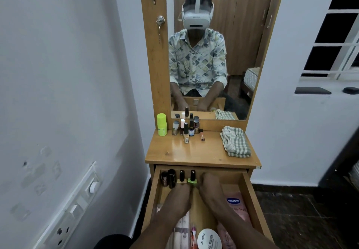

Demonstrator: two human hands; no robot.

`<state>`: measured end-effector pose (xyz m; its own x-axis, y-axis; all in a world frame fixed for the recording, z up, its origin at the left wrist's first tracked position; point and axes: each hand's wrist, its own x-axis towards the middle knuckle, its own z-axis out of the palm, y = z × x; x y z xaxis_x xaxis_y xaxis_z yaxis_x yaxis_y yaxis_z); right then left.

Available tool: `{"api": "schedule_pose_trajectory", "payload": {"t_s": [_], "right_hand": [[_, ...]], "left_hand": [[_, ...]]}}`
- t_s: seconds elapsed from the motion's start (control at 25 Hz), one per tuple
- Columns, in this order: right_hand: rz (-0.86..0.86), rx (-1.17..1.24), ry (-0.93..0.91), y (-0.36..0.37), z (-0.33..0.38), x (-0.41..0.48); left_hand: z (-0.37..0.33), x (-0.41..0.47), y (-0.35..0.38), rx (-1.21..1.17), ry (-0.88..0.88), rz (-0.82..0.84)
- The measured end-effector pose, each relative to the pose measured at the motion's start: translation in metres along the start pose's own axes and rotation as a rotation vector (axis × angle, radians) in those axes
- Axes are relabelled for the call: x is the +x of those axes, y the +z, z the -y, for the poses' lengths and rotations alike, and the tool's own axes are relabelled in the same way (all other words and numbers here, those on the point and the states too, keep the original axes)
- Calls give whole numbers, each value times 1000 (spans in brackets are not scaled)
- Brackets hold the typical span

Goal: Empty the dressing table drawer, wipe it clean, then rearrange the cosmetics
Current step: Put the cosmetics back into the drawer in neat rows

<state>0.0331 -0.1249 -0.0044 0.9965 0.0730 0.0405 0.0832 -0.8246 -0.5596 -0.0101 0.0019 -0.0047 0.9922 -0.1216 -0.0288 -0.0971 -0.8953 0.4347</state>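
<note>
Standing caps up, perhaps four bottles (192,176) line the back of the drawer (251,194).

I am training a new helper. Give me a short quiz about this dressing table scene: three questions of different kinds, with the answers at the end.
1. True or false: the checked cloth lies inside the open drawer.
2. Which item lies along the drawer's right side? A) a Vaseline pouch B) a hairbrush C) a pair of scissors
3. Fill the gap: the tall container at the back left of the tabletop is ____ in colour.
Key: 1 false, it lies on the tabletop. 2 A. 3 green.
</note>
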Motion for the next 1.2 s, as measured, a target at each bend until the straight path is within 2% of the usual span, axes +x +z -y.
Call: {"api": "schedule_pose_trajectory", "payload": {"t_s": [0.08, 0.24, 0.28, 0.44, 0.52, 0.68, 0.84, 0.92, 1.12, 1.2], "right_hand": [[-84, 9, -88, -27, 20, 1], [-373, 108, -316, -76, 76, 39], [-391, 88, -353, -83, 87, 56], [-193, -109, -405, -85, 104, 110], [-181, -126, -418, -84, 101, 119], [-114, -15, -336, -108, 94, 112], [189, 191, -274, -147, 77, 68], [290, 212, -243, -150, 63, 44], [224, -258, -320, -102, 16, 15], [190, -365, -344, -82, 4, 16]], "left_hand": [[0, 3, -4, -5, 28, -23], [-3, 6, -14, 39, 43, -48], [-3, 5, -14, 46, 43, -47], [-2, 4, -20, 21, 37, -86], [-1, 6, -25, 2, 29, -130], [3, 7, -25, 10, -7, -144], [8, 14, -26, 9, -83, -168], [10, 15, -26, 2, -117, -177], [11, 9, -24, 16, -190, -206], [13, 8, -25, 9, -214, -202]]}}
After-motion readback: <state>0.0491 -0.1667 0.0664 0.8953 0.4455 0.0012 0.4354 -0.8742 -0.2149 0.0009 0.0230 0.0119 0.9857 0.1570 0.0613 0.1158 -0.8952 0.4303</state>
